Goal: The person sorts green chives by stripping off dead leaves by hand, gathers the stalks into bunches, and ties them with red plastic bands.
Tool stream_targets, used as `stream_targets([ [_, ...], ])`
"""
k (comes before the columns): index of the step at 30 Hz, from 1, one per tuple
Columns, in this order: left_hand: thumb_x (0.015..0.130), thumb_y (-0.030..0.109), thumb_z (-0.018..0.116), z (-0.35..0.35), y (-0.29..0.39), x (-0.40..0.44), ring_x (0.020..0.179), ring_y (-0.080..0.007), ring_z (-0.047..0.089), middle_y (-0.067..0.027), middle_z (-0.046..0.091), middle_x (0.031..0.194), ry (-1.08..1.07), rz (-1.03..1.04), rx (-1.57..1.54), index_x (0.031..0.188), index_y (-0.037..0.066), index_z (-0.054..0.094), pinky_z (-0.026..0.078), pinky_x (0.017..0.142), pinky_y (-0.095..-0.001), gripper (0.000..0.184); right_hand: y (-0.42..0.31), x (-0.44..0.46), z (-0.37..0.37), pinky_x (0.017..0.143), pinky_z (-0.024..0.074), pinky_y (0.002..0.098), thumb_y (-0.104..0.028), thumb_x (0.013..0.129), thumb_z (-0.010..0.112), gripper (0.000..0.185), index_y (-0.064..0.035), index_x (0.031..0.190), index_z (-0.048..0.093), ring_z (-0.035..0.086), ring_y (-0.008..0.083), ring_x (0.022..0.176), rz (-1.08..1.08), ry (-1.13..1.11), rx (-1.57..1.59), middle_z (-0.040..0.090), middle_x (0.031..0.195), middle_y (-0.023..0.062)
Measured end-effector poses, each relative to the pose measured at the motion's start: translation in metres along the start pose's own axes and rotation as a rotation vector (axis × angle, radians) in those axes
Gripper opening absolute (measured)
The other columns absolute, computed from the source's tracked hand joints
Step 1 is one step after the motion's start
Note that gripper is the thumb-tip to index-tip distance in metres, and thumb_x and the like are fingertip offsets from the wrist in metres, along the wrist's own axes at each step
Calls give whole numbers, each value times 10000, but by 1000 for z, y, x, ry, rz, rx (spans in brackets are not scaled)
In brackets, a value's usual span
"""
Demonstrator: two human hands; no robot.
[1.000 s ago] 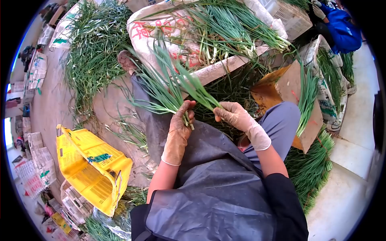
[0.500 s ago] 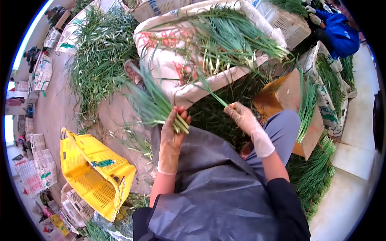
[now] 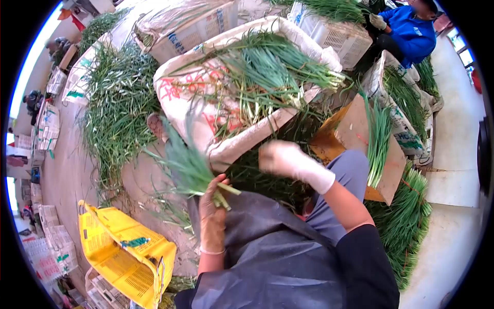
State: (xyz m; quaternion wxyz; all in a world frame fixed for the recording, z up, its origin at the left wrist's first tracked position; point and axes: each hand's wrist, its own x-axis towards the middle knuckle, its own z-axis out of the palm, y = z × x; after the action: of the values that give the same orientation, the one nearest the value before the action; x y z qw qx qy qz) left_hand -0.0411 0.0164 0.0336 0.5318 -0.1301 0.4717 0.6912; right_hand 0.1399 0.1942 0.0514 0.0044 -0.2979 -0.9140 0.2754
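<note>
My left hand [image 3: 212, 206], in a thin glove, is closed around a small bunch of green onions [image 3: 186, 164]. Their leaves fan out to the upper left, and the pale stem ends poke out past my fingers. My right hand [image 3: 285, 160], gloved too, hovers beyond my right knee, below the front edge of a crate. Motion smears its fingers, so I cannot make out whether anything is in them. That crate [image 3: 177, 105], lined with a white sack with red lettering, bears a loose heap of green onions [image 3: 267, 67].
A yellow basket [image 3: 123, 247] lies tilted at my left. Loose greens [image 3: 121, 87] cover the floor at the far left. On my right, a cardboard piece [image 3: 357, 129] carries a bunch, with tied bundles [image 3: 401, 221] below. A person in blue [image 3: 409, 33] works at the back right.
My right hand has moved left and slightly down; the single stalk seen in it before no longer shows clearly. The left hand still grips its bunch. The whole view has shifted somewhat.
</note>
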Motion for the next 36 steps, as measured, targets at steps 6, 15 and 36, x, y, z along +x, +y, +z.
stream_targets([
  [6,868,157,588,18,54,-13,586,-99,439,-23,500,746,-373,234,-186,1115,39,511,371,574,-244,284,98,117,-63,944,381,411,-469,698,664,900,-44,1379,257,529,307,1091,825,235,-350,541,1183,187],
  [15,881,243,579,6,7,43,486,-73,315,38,342,593,-379,-200,-314,925,73,565,262,446,-214,176,11,107,-13,907,399,411,-331,720,701,942,-103,1426,119,504,353,1075,234,-65,-317,473,1160,229],
  [36,755,158,704,-14,-20,8,1062,-237,534,-118,561,1150,-420,-177,-79,1197,24,468,417,947,-366,519,-104,15,97,566,502,317,-139,764,523,534,63,1237,378,598,258,679,117,202,-307,584,842,182],
])
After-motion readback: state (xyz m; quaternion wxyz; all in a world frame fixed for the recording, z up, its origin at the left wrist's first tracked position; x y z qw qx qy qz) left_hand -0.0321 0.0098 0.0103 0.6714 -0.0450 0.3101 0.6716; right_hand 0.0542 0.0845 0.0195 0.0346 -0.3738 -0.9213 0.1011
